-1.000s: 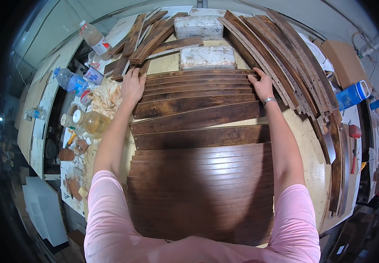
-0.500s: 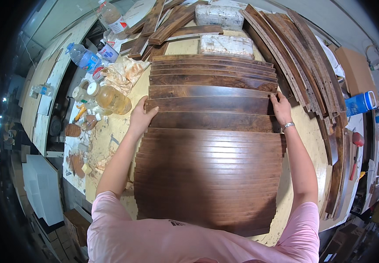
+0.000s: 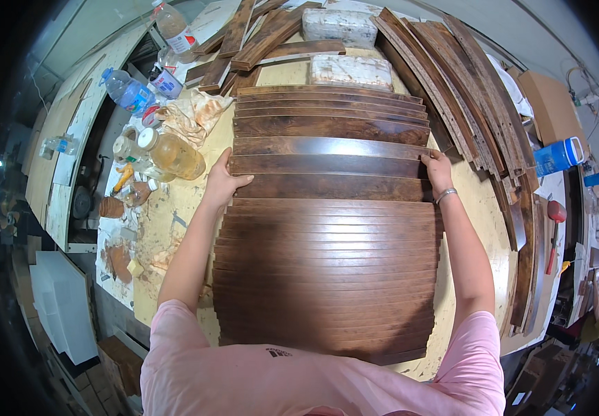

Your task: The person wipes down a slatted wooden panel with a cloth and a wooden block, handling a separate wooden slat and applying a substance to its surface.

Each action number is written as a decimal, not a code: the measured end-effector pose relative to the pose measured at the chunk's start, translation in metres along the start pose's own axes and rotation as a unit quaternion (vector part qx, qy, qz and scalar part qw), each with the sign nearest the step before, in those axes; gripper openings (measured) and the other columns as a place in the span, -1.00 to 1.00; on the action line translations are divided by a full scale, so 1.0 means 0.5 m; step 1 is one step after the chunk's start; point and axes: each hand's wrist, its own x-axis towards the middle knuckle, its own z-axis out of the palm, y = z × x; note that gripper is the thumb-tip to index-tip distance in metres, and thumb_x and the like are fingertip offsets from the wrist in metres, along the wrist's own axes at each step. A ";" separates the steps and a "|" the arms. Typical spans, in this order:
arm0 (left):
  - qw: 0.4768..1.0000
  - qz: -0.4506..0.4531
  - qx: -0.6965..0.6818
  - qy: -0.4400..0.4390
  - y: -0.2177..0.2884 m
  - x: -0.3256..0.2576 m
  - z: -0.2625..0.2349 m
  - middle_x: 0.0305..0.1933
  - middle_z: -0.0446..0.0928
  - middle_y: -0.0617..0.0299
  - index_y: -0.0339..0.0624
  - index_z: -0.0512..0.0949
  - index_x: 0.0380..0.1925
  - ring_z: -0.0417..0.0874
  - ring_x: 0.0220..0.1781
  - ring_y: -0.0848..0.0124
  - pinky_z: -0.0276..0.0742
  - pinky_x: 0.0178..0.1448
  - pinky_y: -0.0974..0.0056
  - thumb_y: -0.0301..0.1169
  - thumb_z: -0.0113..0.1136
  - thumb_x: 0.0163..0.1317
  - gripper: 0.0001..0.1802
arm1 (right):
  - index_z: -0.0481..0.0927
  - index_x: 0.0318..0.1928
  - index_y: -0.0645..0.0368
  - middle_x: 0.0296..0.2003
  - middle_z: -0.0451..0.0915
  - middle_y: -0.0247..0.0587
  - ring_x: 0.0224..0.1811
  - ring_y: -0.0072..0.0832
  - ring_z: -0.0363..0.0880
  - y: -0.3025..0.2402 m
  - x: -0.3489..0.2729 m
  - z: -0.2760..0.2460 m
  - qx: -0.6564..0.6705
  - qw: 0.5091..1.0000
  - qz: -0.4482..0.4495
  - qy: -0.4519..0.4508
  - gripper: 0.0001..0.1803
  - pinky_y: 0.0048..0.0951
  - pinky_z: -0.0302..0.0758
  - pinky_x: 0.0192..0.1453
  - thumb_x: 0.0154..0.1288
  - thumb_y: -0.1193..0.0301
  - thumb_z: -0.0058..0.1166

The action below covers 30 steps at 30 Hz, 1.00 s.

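Dark brown wooden planks lie across the table in a large overlapping row. My left hand (image 3: 223,183) is at the left end of one wooden plank (image 3: 330,164) in the far half of the row, its thumb over the near side and its fingers at the far edge. At the right end of that plank my right hand (image 3: 440,172) has its bent fingers on the far corner. Both hands are closed on the ends. A closely overlapped group of planks (image 3: 327,277) lies between my arms, while several more planks (image 3: 330,111) overlap beyond my hands.
A jar of yellowish liquid (image 3: 174,156), plastic bottles (image 3: 127,92) and a stained cloth (image 3: 194,114) stand or lie at left. Behind are wrapped white packs (image 3: 351,73) and loose wooden strips (image 3: 278,35). Long boards (image 3: 465,97), a blue jug (image 3: 557,157) and a red-headed mallet (image 3: 556,211) are right.
The view has shifted slightly. My right hand's fingers have bent more over the plank's end, and the strip showing between the held plank and the near group looks a little narrower.
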 end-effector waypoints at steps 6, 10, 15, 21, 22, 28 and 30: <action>0.996 -0.074 0.052 -0.019 0.011 -0.037 -0.034 0.10 0.60 0.16 -0.44 0.13 0.48 0.60 -0.01 0.54 0.58 0.12 0.41 -0.76 0.40 -0.01 0.01 | 0.53 -0.25 0.15 -0.28 0.60 -0.32 -0.25 -0.56 0.51 0.005 -0.024 -0.041 0.130 0.982 0.107 -0.079 -0.88 -0.49 0.47 -0.10 0.24 0.54 0.21; 0.999 -0.015 0.047 -0.001 -0.018 -0.027 -0.039 -0.12 0.61 0.32 -0.44 0.20 0.46 0.54 -0.21 0.61 0.54 -0.03 0.47 -0.78 0.40 -0.02 -0.03 | 0.41 -0.14 0.09 -0.22 0.58 -0.27 -0.17 -0.50 0.51 -0.072 -0.075 -0.030 0.184 0.972 0.124 -0.083 -0.68 -0.47 0.46 -0.03 0.20 0.56 0.28; 0.995 0.066 0.069 0.034 -0.032 0.046 -0.032 -0.29 0.49 0.44 -0.43 0.22 0.45 0.41 -0.32 0.65 0.44 -0.15 0.52 -0.76 0.44 -0.06 0.00 | 0.43 -0.05 0.10 -0.21 0.56 -0.29 -0.15 -0.50 0.50 -0.037 -0.008 -0.016 0.183 0.981 0.051 -0.047 -0.61 -0.44 0.44 -0.02 0.16 0.57 0.30; 0.926 0.100 0.354 0.082 -0.001 0.090 -0.013 0.15 0.61 -0.07 -0.29 0.34 0.38 0.59 0.17 -0.03 0.48 0.27 0.03 -0.42 0.48 0.06 -0.15 | 0.49 0.12 0.27 -0.21 0.52 -0.33 -0.15 -0.54 0.48 0.004 0.048 0.012 0.044 0.996 -0.057 0.055 -0.46 -0.49 0.44 -0.03 0.13 0.48 0.39; 0.919 0.102 0.370 0.093 -0.003 0.079 -0.013 0.19 0.59 -0.09 -0.30 0.35 0.37 0.57 0.22 -0.03 0.46 0.30 0.04 -0.41 0.49 0.06 -0.15 | 0.49 0.15 0.30 -0.21 0.52 -0.31 -0.14 -0.54 0.48 0.003 0.048 0.017 0.023 0.994 -0.073 0.075 -0.43 -0.49 0.45 -0.02 0.12 0.47 0.40; 0.935 0.154 0.292 0.131 -0.072 -0.037 -0.062 0.32 0.46 -0.21 -0.39 0.32 0.36 0.45 0.38 -0.04 0.35 0.45 0.07 -0.33 0.43 0.18 -0.21 | 0.41 0.33 0.32 0.17 0.51 -0.08 0.17 -0.37 0.50 -0.032 -0.050 -0.094 0.005 0.998 -0.027 -0.064 -0.31 -0.37 0.43 0.28 0.27 0.26 0.30; 0.930 0.149 0.325 0.085 -0.025 -0.129 -0.051 0.37 0.40 -0.22 -0.38 0.28 0.39 0.38 0.44 -0.05 0.29 0.49 0.03 -0.28 0.39 0.21 -0.19 | 0.37 0.38 0.31 0.31 0.44 -0.01 0.30 -0.27 0.44 -0.076 -0.116 -0.167 -0.075 0.990 -0.042 -0.115 -0.28 -0.29 0.35 0.39 0.33 0.18 0.23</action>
